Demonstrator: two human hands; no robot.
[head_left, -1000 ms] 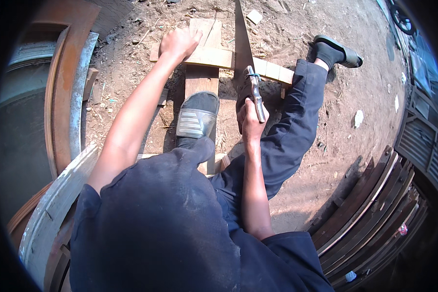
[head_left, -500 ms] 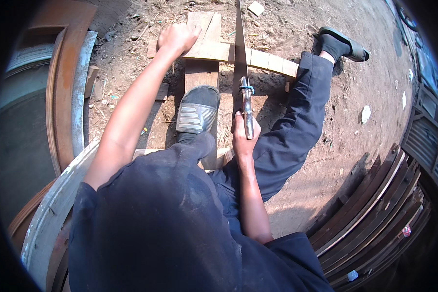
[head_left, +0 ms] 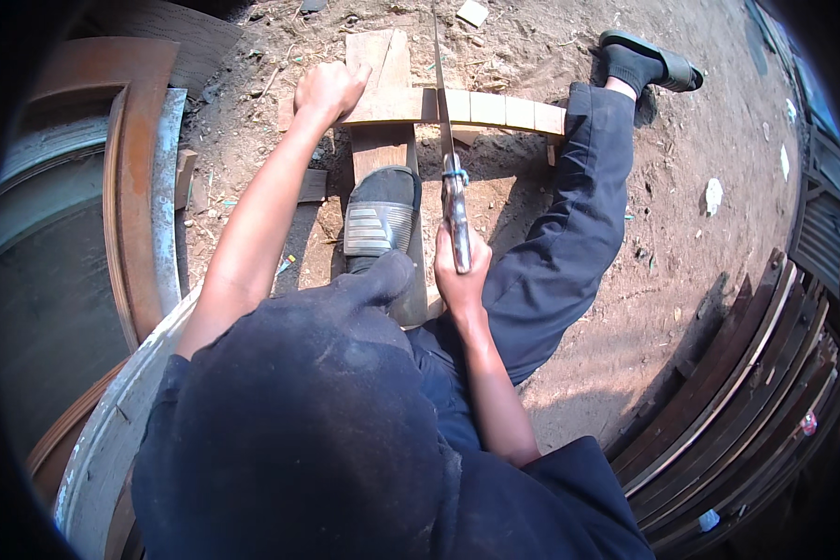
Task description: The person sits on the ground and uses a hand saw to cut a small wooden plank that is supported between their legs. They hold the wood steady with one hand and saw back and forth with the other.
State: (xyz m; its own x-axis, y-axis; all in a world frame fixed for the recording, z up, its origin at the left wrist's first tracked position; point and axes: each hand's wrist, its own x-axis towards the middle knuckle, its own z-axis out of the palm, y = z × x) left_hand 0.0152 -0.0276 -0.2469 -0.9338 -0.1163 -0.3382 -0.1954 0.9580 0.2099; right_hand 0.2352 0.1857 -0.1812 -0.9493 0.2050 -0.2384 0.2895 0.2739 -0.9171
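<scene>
The strip [head_left: 485, 108] of wood lies crosswise in front of the person, over a board [head_left: 380, 147] that runs away from them; several thin lines cross its pale right part. The right hand [head_left: 463, 261] has its fingers closed around the handle of a saw [head_left: 456, 210], whose blade points away and passes across the strip, just left of those lines; how deep the teeth sit in the wood cannot be told.

The left hand [head_left: 329, 91] is on the strip's left part, its fingers curled in like a fist; the fingertips are hidden, so whether they grip the edge or only press cannot be told.

The left sandal [head_left: 379, 229] holds a foot and rests on the board. The right sandal [head_left: 679, 70], with a dark-socked foot in it, is out beyond the strip's right end. A brown frame [head_left: 145, 224] stands at the left; planks [head_left: 719, 397] lie stacked at lower right.
</scene>
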